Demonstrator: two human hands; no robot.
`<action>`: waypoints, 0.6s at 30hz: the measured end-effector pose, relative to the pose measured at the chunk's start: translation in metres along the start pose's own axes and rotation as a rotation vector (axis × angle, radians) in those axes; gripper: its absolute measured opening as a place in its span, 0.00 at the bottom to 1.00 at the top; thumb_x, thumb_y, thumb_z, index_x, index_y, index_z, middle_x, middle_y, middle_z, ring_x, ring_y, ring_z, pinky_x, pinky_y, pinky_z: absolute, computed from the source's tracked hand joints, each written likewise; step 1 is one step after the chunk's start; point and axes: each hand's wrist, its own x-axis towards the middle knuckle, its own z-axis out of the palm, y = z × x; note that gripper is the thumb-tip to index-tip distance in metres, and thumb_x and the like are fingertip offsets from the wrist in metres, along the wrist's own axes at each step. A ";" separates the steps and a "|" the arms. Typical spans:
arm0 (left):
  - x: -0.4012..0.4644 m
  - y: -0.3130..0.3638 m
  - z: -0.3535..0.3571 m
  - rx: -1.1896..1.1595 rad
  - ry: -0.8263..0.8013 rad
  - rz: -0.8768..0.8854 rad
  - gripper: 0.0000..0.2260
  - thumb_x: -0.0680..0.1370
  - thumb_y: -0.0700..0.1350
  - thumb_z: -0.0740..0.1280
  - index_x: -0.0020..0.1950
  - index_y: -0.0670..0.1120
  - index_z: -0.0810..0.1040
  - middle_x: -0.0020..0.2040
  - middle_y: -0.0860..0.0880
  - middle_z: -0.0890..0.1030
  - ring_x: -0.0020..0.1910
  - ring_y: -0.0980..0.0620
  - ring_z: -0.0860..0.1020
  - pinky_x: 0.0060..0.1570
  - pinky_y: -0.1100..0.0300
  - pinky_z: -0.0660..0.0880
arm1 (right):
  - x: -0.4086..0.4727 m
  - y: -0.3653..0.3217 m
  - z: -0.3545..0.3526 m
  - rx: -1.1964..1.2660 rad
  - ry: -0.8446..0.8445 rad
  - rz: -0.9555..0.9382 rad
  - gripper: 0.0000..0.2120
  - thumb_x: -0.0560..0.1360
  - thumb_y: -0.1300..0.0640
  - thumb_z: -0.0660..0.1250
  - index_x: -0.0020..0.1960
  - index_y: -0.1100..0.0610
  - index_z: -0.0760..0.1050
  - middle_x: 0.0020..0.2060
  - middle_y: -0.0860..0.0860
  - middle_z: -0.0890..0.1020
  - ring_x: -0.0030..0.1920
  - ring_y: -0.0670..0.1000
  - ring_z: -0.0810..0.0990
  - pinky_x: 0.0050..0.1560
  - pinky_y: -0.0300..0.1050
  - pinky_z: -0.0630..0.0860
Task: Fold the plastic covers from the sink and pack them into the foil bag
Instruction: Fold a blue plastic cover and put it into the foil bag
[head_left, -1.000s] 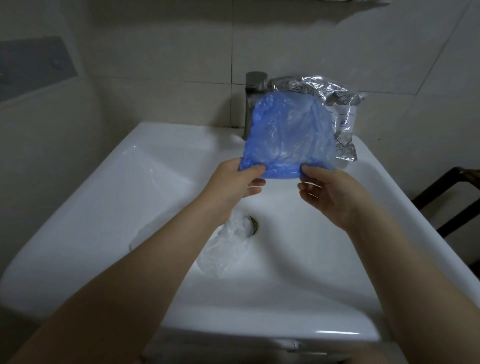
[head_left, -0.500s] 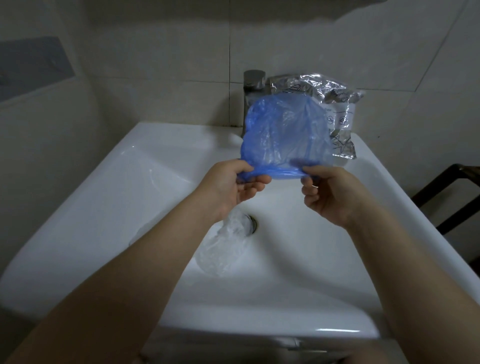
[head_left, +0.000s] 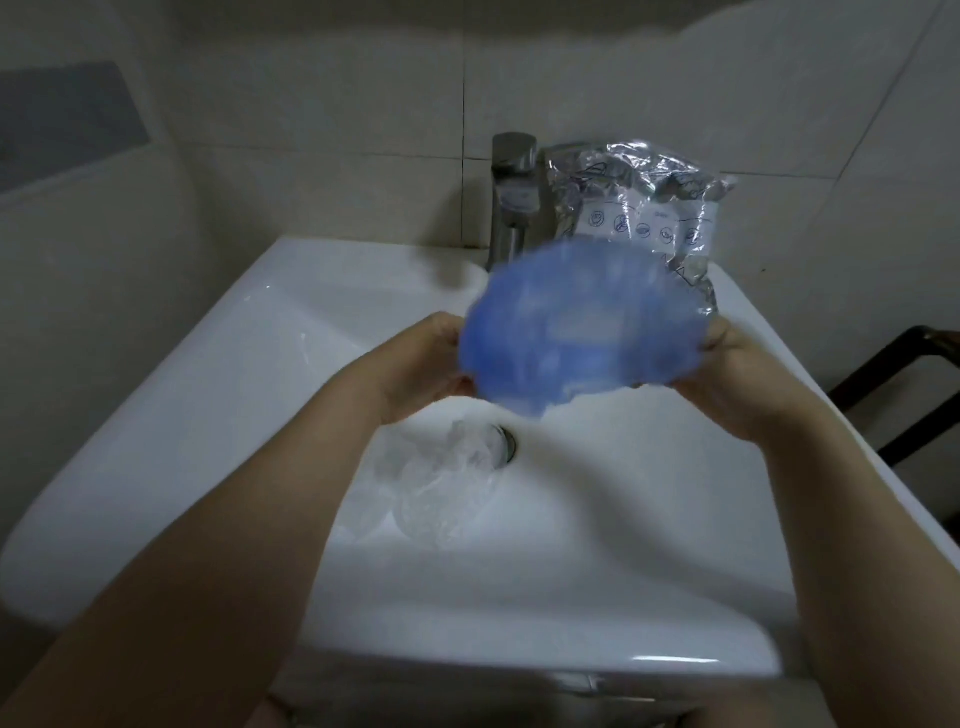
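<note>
A blue plastic cover (head_left: 582, 327) hangs stretched and motion-blurred above the white sink (head_left: 218, 395). My left hand (head_left: 415, 369) grips its left edge and my right hand (head_left: 727, 374) grips its right edge. A clear plastic cover (head_left: 441, 483) lies crumpled in the basin beside the drain (head_left: 506, 447). The silver foil bag (head_left: 639, 202) stands on the sink's back right rim, next to the tap, partly hidden behind the blue cover.
A grey metal tap (head_left: 511, 192) rises at the back of the sink. Tiled walls close in behind and on the left. A dark wooden frame (head_left: 904, 384) stands to the right of the sink.
My hands have moved apart and stretched the blue cover wide. The cover has dropped from upright to a lower, flatter spread and is blurred with motion.
</note>
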 end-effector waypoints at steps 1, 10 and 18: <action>0.002 -0.002 -0.002 0.195 0.051 0.046 0.18 0.75 0.25 0.57 0.44 0.42 0.82 0.29 0.55 0.81 0.29 0.65 0.78 0.36 0.73 0.73 | 0.000 0.001 0.000 -0.239 -0.007 0.056 0.19 0.64 0.73 0.65 0.31 0.50 0.83 0.31 0.47 0.83 0.34 0.44 0.79 0.42 0.38 0.76; 0.012 -0.009 0.009 0.249 0.200 0.168 0.09 0.71 0.48 0.66 0.32 0.53 0.82 0.38 0.53 0.83 0.41 0.56 0.79 0.49 0.62 0.72 | 0.009 0.004 0.019 -0.351 0.310 0.165 0.14 0.71 0.49 0.66 0.32 0.56 0.81 0.35 0.51 0.82 0.38 0.49 0.75 0.45 0.43 0.70; 0.015 -0.006 0.011 -0.261 0.199 0.031 0.09 0.73 0.34 0.68 0.42 0.47 0.78 0.37 0.51 0.80 0.35 0.56 0.79 0.32 0.67 0.76 | 0.015 -0.001 0.033 0.243 0.369 0.170 0.08 0.73 0.70 0.64 0.42 0.58 0.76 0.29 0.49 0.79 0.29 0.45 0.77 0.35 0.35 0.76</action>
